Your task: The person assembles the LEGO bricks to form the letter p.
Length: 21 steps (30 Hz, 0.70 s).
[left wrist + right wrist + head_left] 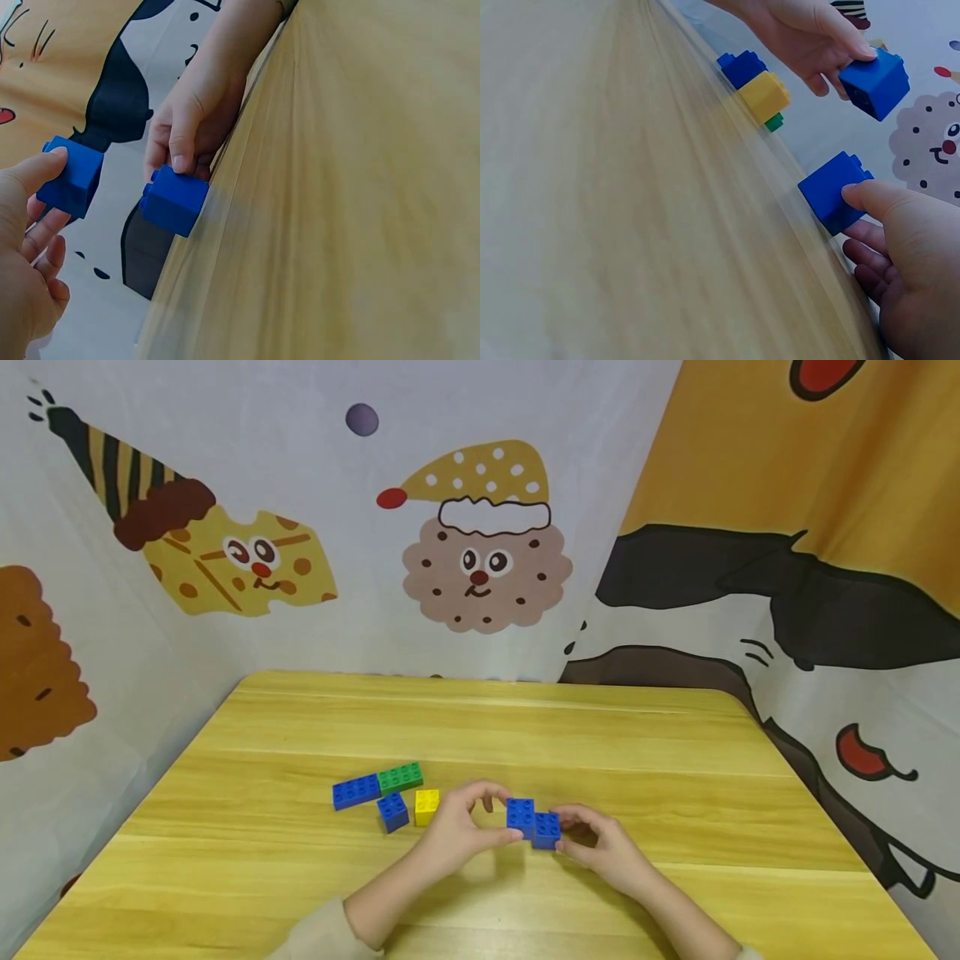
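My left hand (457,831) pinches a blue building block (520,817) between thumb and fingers, and it looks raised off the table. Just right of it, my right hand (606,847) pinches a second blue block (547,831), held lower. In the head view the two blocks overlap at their edges, but the left wrist view shows a gap between the left-hand block (73,178) and the right-hand block (175,200). Both have their studs facing up. From the right wrist view, the right thumb lies against the side of its block (834,193).
Left of my hands on the wooden table (600,727) lie a yellow block (427,807), a small blue block (393,812), a long blue block (356,791) and a green block (401,777). The long blue and green ones meet end to end. A printed curtain (300,643) stands behind the table.
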### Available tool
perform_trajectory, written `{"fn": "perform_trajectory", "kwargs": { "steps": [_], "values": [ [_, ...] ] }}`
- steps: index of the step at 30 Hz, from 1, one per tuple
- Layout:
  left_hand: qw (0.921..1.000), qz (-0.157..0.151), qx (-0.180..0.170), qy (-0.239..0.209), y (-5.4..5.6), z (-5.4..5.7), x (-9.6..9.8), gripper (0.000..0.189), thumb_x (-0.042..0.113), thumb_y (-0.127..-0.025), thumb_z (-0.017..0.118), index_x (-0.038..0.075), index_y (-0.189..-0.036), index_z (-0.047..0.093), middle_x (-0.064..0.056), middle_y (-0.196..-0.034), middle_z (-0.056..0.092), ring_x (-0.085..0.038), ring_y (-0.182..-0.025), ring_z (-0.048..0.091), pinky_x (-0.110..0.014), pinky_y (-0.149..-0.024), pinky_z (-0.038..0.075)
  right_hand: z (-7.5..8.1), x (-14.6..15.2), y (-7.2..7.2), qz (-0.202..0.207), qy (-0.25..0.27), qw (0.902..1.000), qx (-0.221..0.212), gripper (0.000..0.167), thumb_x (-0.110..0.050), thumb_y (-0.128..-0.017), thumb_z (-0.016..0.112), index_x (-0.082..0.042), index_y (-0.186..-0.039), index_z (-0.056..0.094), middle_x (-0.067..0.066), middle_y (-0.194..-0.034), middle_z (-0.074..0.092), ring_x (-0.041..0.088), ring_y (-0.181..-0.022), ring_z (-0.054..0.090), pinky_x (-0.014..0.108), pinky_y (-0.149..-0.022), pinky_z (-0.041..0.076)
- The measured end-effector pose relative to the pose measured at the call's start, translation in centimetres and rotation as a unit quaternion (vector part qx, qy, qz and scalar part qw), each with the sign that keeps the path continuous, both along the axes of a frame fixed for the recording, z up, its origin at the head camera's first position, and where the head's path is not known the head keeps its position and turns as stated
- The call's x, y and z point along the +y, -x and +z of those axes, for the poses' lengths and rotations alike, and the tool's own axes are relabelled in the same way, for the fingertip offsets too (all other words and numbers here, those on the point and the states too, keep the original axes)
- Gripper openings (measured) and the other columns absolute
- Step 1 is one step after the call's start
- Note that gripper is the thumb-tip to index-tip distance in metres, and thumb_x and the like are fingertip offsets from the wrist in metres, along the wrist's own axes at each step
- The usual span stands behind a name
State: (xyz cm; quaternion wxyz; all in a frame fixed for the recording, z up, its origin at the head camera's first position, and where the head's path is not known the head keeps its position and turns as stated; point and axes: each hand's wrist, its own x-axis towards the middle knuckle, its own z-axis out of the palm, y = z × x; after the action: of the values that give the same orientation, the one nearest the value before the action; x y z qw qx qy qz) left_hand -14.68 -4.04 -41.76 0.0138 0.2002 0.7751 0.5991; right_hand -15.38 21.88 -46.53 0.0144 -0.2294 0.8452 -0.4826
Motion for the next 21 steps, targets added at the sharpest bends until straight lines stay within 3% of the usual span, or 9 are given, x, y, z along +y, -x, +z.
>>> {"fn": "perform_trajectory", "kwargs": {
  "steps": [8,21],
  "values": [
    [0.9997,0.005,0.022,0.011,0.6,-0.1,0.9,0.036,0.026,-0.073,0.085,0.020,-0.103,0.067,-0.015,-0.093,0.058,-0.037,-0.085,0.051,-0.023,-0.056,0.037,0.2,0.0,0.0,0.004,0.000,1.0000,-0.002,0.040,-0.014,-0.085,0.073,-0.006,-0.122,0.061,0.001,-0.105,0.065,0.019,-0.094,0.060,0.032,-0.083,0.049],
    [0.9997,0.003,0.024,0.010,1.5,-0.6,2.4,0.034,0.025,-0.073,0.085,0.019,-0.102,0.067,-0.011,-0.094,0.060,-0.033,-0.089,0.052,-0.026,-0.060,0.041,0.4,0.0,0.0,0.012,0.005,0.9999,-0.007,0.035,-0.015,-0.087,0.072,-0.005,-0.119,0.062,0.000,-0.103,0.066,0.017,-0.095,0.061,0.032,-0.084,0.049]
  ]
}}
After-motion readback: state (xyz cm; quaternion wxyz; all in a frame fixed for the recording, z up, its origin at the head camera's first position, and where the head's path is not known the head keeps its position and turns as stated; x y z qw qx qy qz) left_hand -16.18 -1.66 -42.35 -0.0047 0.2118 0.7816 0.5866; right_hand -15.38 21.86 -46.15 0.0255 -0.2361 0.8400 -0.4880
